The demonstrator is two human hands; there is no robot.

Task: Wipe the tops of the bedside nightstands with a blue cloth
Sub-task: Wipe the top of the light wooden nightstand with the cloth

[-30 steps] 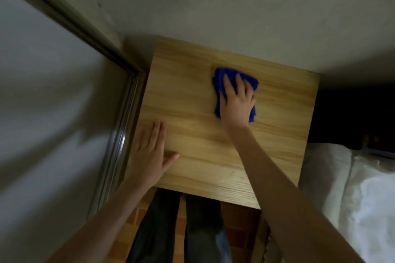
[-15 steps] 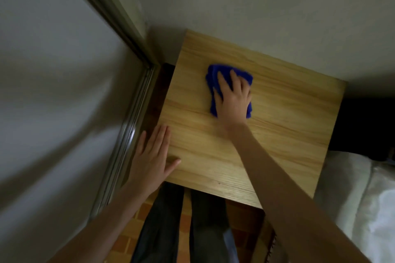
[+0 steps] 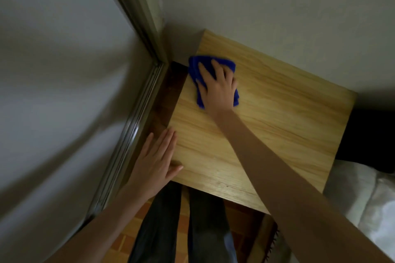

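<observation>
A light wooden nightstand [image 3: 277,126] fills the middle of the head view, its back edge against the wall. A folded blue cloth [image 3: 197,66] lies on its top near the far left corner. My right hand [image 3: 218,87] presses flat on the cloth, fingers spread, covering most of it. My left hand [image 3: 156,160] rests flat, fingers together, on the near left corner of the nightstand, partly over its left edge.
A metal sliding-door track [image 3: 130,130] and a pale panel run along the left. White bedding [image 3: 363,203] lies at the right. My legs [image 3: 181,226] stand on orange floor tiles below the nightstand's front edge. A dark gap [image 3: 372,139] sits right of the nightstand.
My right hand has slid the blue cloth leftward across the top, from the middle toward the far left corner. My left hand has stayed on the near left corner.
</observation>
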